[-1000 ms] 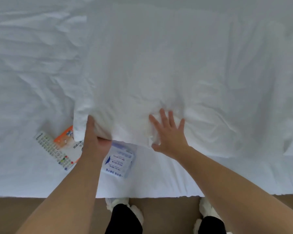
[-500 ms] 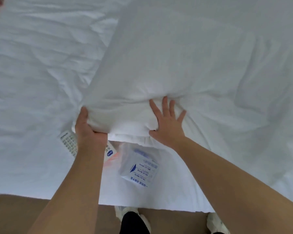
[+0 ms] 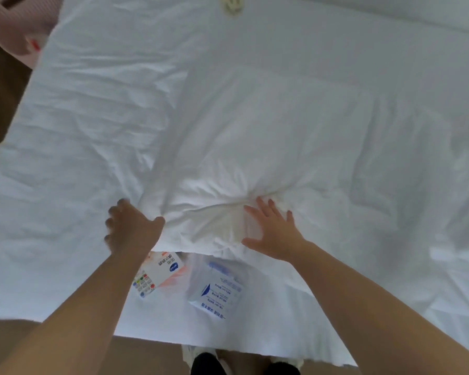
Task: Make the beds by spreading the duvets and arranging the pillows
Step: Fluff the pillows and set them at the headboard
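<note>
The white pillow (image 3: pixel 268 142) lies flat on the bed (image 3: pixel 73 125), near the middle of the view, with its long near edge turned toward the person. The left hand (image 3: pixel 132 228) is at the pillow's near left corner: its fingers (image 3: pixel 109 223) are curled, knuckles up, and the thumb presses into the bunched fabric of the corner, so it grips the pillow there. The right hand (image 3: pixel 271 235) rests on the near edge a little further along, palm down with the fingers spread and straight, holding nothing. Creases radiate from between the two hands.

Just under the near edge, between the forearms, lie a small orange and white box (image 3: pixel 161 267), a card with coloured squares (image 3: pixel 144 286) partly beneath it, and a clear packet with blue print (image 3: pixel 214 289). The box touches the pillow's edge.

The bed's near edge runs just in front of the person's shoes (image 3: pixel 194 353) on the brown floor (image 3: pixel 146 353); its left edge slants away toward a pink object (image 3: pixel 14 28). Wrinkled bare sheet lies left of the pillow and beyond it. On the right, rumpled white bedding (image 3: pixel 423 190) lies against the pillow.
</note>
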### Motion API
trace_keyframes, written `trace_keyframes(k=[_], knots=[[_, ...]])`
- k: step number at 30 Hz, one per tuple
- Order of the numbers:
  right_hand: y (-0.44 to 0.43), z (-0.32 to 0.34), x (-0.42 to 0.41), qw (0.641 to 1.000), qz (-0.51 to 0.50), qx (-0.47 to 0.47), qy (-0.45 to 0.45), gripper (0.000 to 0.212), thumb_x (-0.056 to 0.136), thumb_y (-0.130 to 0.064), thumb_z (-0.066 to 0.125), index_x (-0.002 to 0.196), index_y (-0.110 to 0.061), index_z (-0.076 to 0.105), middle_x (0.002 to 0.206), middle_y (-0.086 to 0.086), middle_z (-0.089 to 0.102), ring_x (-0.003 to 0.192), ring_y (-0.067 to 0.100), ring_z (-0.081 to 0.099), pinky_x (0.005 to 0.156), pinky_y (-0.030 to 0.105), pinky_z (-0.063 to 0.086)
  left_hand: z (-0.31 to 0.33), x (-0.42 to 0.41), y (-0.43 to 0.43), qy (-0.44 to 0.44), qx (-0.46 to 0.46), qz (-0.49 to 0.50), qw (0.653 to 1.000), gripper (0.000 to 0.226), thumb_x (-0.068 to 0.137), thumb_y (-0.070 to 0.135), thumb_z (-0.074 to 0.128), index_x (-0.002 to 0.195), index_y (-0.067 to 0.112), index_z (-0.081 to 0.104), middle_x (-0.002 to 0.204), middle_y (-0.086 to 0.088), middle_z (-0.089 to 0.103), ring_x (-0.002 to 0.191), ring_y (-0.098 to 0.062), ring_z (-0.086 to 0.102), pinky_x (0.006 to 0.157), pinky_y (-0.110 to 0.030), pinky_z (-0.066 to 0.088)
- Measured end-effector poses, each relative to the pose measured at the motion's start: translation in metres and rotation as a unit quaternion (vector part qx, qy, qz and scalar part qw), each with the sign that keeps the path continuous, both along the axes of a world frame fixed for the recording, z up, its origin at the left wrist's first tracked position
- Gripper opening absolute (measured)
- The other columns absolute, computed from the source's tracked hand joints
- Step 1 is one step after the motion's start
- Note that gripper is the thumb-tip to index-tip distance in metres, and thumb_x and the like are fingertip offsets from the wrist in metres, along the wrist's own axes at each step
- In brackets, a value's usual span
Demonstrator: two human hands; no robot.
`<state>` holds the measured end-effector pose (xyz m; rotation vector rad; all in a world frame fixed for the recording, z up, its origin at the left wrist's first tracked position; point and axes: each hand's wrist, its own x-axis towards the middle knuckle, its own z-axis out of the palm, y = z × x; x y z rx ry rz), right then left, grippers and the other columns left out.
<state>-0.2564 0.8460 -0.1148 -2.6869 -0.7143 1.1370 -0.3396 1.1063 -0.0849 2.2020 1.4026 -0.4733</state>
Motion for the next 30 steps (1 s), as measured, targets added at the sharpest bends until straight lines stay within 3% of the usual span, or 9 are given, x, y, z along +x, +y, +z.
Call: trace_keyframes(k=[3,6,11,15,19,22,25,28,30], knots=[[-0.013,0.017,0.023,0.999,0.007,0.019,-0.032,0.076,0.092,-0.048,0.054,0.154,-0.031,0.013,0.164,-0.003,0.002,0.150,0.017,0.000,0.119,0.053,0.005,0.017,0.058,-0.021,-0.081,0.011,-0.211,0.974,0.074,0.085,0.032,0.066,0.146,0.011,0.030,0.150,-0.011,0.033,0.136,-0.030,0.033,0.105,-0.047,0.035],[-0.021,0.022,0.042,0.995,0.010,0.017,-0.100,0.072,0.093,-0.047,0.052,0.153,-0.031,0.014,0.163,-0.004,0.007,0.150,0.017,0.005,0.119,0.054,0.007,0.016,0.128,-0.039,-0.107,0.003,-0.333,0.937,0.070,0.091,0.037,0.058,0.149,0.015,0.026,0.157,-0.005,0.024,0.143,-0.024,0.024,0.112,-0.043,0.029],[-0.010,0.002,0.092,0.959,-0.097,0.040,-0.264,0.070,0.093,-0.055,0.045,0.153,-0.037,0.014,0.164,0.001,0.000,0.150,0.028,-0.008,0.111,0.067,0.001,-0.015,0.230,-0.035,-0.126,0.036,-0.429,0.894,0.070,0.093,0.045,0.052,0.150,0.017,0.023,0.160,-0.005,0.016,0.146,-0.023,0.017,0.115,-0.045,0.024],[0.007,-0.049,0.116,0.968,-0.124,-0.041,-0.216,0.075,0.083,-0.078,0.014,0.148,-0.050,-0.011,0.161,-0.003,-0.021,0.147,0.032,-0.021,0.108,0.072,-0.006,-0.049,0.295,-0.014,-0.153,0.105,-0.502,0.845,0.080,0.090,0.061,0.043,0.152,0.019,0.017,0.162,-0.005,0.010,0.148,-0.021,0.011,0.118,-0.049,0.015],[0.010,-0.090,0.115,0.969,-0.112,-0.068,-0.211,0.084,0.069,-0.082,-0.003,0.145,-0.051,-0.020,0.160,-0.005,-0.024,0.146,0.030,-0.022,0.108,0.072,-0.004,-0.071,0.339,0.006,-0.089,0.124,-0.553,0.819,0.101,0.075,0.087,0.031,0.153,0.027,0.007,0.160,-0.010,0.016,0.148,-0.026,0.011,0.117,-0.057,0.004],[0.012,-0.101,0.117,0.969,-0.114,-0.070,-0.206,0.084,0.069,-0.081,-0.001,0.145,-0.052,-0.020,0.159,-0.006,-0.025,0.147,0.029,-0.022,0.109,0.071,-0.004,-0.079,0.358,0.027,-0.094,0.092,-0.539,0.832,0.107,0.070,0.093,0.027,0.148,0.019,0.026,0.149,-0.012,0.039,0.138,-0.028,0.035,0.114,-0.055,0.015],[0.014,-0.094,0.113,0.971,-0.118,-0.064,-0.198,0.081,0.072,-0.081,0.004,0.144,-0.054,-0.018,0.159,-0.009,-0.024,0.147,0.026,-0.021,0.112,0.068,-0.004,-0.068,0.362,0.037,-0.087,0.106,-0.546,0.827,0.097,0.070,0.093,0.029,0.119,0.013,0.055,0.125,-0.013,0.058,0.110,-0.031,0.056,0.086,-0.039,0.041],[0.023,-0.074,0.102,0.973,-0.131,-0.038,-0.184,0.081,0.073,-0.078,0.013,0.146,-0.054,-0.013,0.160,-0.011,-0.020,0.148,0.027,-0.018,0.113,0.068,0.001,-0.034,0.364,0.046,-0.075,0.100,-0.603,0.788,0.071,0.075,0.086,0.037,0.091,0.018,0.053,0.104,-0.008,0.060,0.087,-0.026,0.052,0.072,-0.033,0.038],[0.044,-0.059,0.091,0.980,-0.094,-0.010,-0.178,0.083,0.073,-0.075,0.023,0.147,-0.053,-0.007,0.161,-0.009,-0.017,0.148,0.033,-0.016,0.111,0.070,0.004,-0.004,0.369,0.066,-0.037,0.109,-0.623,0.774,0.068,0.076,0.084,0.038,0.089,0.019,0.051,0.098,-0.004,0.055,0.087,-0.025,0.051,0.071,-0.033,0.039]])
